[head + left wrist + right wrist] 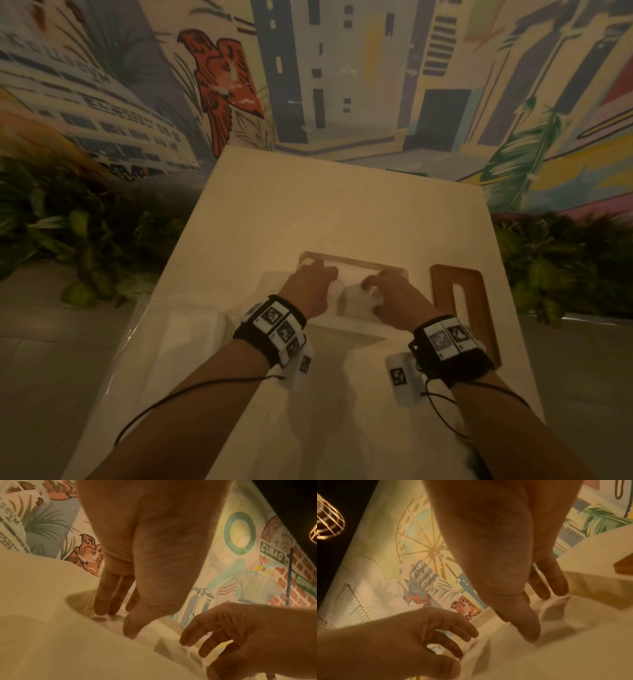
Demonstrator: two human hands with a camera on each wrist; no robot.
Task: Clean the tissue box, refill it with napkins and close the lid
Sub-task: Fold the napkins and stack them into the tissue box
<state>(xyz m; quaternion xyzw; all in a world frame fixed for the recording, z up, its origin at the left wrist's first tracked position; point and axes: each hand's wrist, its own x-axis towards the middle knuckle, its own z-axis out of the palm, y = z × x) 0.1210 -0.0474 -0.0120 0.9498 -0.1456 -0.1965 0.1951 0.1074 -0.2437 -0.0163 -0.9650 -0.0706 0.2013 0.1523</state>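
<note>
A clear tissue box (359,264) stands open on the white table (308,205), with white napkins (352,298) inside it. My left hand (315,281) reaches into its left half, straight fingers (102,607) and thumb pressing down on the napkins (154,632). My right hand (383,291) presses the stack's right half the same way, its fingers (556,588) straight against the napkins (505,655). The wooden lid (442,308) with a long slot lies flat on the table just right of the box. The stack's lower part is hidden by my hands.
A plastic-wrapped pack of white napkins (191,329) lies on the table left of my left wrist. The table's far edge meets a painted mural wall. Green plants (85,240) line the floor on both sides.
</note>
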